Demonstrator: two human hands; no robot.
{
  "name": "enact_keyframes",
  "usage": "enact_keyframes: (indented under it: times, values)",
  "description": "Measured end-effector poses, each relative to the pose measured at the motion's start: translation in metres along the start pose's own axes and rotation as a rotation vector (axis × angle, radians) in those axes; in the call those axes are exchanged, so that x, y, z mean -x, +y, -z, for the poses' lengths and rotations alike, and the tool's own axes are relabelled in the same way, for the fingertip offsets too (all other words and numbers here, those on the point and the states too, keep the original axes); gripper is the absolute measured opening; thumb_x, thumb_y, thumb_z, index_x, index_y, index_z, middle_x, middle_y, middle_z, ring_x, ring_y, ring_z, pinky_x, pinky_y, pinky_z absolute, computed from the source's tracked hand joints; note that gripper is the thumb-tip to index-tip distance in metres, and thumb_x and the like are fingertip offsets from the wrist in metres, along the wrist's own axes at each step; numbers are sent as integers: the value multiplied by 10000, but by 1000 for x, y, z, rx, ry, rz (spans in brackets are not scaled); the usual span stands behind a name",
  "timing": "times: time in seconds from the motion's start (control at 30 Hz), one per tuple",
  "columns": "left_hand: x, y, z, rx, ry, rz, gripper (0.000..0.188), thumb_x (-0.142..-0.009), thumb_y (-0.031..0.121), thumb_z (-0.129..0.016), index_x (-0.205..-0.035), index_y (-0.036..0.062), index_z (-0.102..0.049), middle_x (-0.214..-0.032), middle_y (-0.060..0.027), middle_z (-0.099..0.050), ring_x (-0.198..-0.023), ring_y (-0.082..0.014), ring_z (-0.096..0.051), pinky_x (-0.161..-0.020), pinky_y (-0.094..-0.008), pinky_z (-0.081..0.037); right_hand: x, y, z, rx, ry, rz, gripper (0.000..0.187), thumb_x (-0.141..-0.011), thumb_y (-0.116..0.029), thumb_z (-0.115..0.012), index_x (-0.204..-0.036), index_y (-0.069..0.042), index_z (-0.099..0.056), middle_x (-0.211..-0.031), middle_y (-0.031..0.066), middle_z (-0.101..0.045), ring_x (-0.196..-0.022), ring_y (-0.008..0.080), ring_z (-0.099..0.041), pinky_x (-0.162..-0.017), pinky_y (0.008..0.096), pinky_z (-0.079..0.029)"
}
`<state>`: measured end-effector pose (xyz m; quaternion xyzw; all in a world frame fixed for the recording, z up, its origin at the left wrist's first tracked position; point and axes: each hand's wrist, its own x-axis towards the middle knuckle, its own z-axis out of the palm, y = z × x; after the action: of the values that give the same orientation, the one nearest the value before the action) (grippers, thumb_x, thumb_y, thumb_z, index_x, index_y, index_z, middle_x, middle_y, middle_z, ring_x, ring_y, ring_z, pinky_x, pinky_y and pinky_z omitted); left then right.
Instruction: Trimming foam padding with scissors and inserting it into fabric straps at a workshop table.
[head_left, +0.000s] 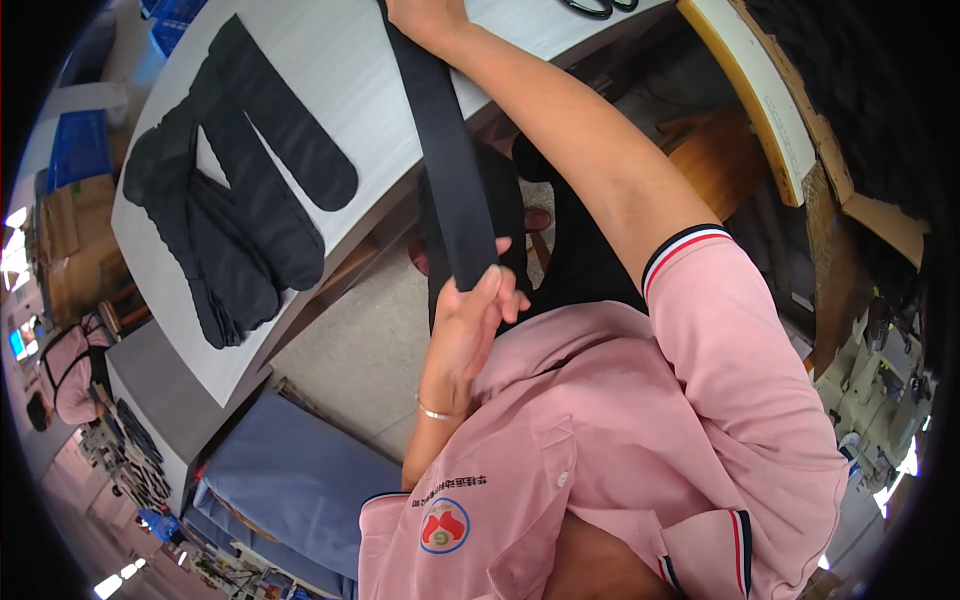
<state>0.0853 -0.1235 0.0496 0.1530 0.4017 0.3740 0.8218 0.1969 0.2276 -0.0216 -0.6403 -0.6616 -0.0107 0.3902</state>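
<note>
A long black fabric strip (440, 135) runs straight from the table's far side down over my lap. My left hand (472, 322) is closed on its near end, the thumb lying along the cloth and the other fingers curled beneath. At the top edge of the picture, my right hand (428, 22) is closed at the strip's far part over the table; its fingertips are partly cut off by the frame. To the left, several black fabric pieces with rounded ends (255, 170) lie overlapping on the pale table (345, 70).
Black-handled scissors (590, 8) lie at the table's far right. A blue-grey cloth-covered bundle (300, 480) stands at lower left. On the right are a yellow-edged board (750, 80) and an open carton (885, 225) with dark material. A person in pink (75, 375) is off to the left.
</note>
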Motion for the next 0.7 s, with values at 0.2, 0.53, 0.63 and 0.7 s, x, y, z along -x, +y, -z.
enact_keyframes:
  times: [0.2,0.53,0.63,0.7]
  values:
    - [31,-23,22,25,-35,100,421,-1017,174,-558,-1368,-19,-433,-892,-69,-622,-796,-157,-603,-932,-368,-514,-1,7,1,5,22,-15,252,-947,-262,-599,-850,-31,-626,-704,184,-669,-670,350,-686,-623,442,-555]
    - [-34,-6,8,-185,204,-179,132,-959,148,-663,-985,19,-660,-941,-72,-715,-804,-164,-704,-757,-275,-560,13,-1,43,-97,-51,-54,291,-917,-297,-629,-923,-6,-621,-790,243,-678,-772,420,-675,-697,500,-537]
    - [-45,-1,1,-144,235,-264,148,-972,164,-644,-934,22,-640,-862,-91,-717,-762,-186,-711,-741,-298,-584,49,-10,72,-152,-148,-68,353,-908,-334,-644,-1007,1,-589,-811,270,-677,-784,450,-667,-695,523,-527]
    - [-52,2,4,-127,245,-297,155,-975,167,-640,-947,15,-629,-886,-94,-714,-762,-187,-711,-738,-299,-583,92,-28,101,-221,-270,-91,390,-907,-330,-653,-1080,5,-552,-825,285,-670,-799,462,-661,-709,528,-522]
